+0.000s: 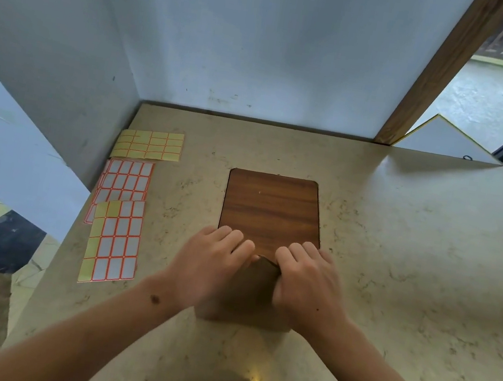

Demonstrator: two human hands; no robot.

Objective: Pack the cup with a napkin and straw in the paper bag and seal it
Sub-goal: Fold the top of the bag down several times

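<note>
— Paper bag, where is it?

— Flat on the bench, right between the two hands, its brown top edge peeking up in the gap between them.

— And the hands?

— Left hand and right hand both lie palm down on the bag, fingers curled over its far edge, gripping the paper there. Their thumbs are hidden, so how tight the pinch is I cannot tell.

— What lies past the fingertips?

— A dark wooden board, touching or just under the bag's far edge.

— Anything off to the side?

— Beyond the left hand, well apart, three sticker sheets with red-bordered labels lie along the bench's edge, some labels already peeled to yellow backing.
</note>
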